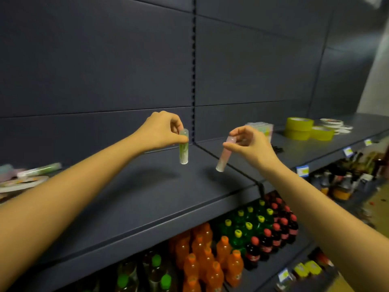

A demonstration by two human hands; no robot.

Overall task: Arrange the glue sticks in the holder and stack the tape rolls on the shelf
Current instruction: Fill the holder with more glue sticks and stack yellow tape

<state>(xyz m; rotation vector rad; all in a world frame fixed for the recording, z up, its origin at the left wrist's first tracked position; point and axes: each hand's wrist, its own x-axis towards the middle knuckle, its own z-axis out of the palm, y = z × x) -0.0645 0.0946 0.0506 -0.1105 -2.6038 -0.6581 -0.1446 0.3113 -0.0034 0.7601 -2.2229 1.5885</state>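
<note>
Left hand [162, 131] pinches a green glue stick [183, 149], right hand [250, 144] a pink glue stick [225, 153], both by the cap end above the shelf [147, 197]; they look light, rigid and smooth.

Dim, even overhead light — soft shadows on the shelf [147, 186], edges blurred and wide-angle bent.
</note>
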